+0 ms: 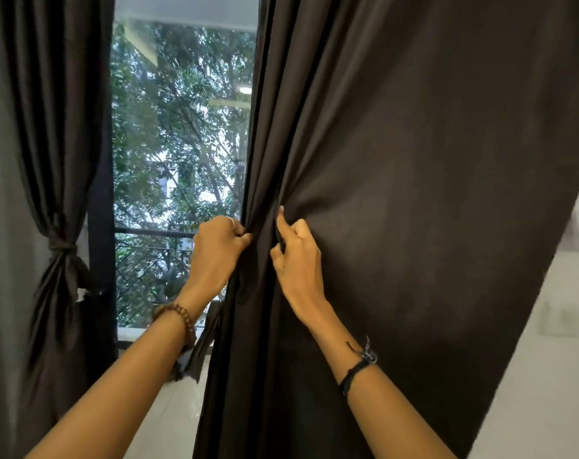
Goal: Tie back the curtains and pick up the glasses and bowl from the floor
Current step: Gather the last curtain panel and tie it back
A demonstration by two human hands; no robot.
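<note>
Where folds hide fingertips, left hand and right hand both clenched on right curtain.

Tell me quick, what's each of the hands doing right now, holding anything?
Left hand: closed, gripping the inner edge of the right curtain.
Right hand: closed, pinching a fold of the same curtain.

Left hand: I see it raised, arm outstretched, fingers curled tight in a grip.
Right hand: raised beside it, fingers pinching, forefinger extended upward.
</note>
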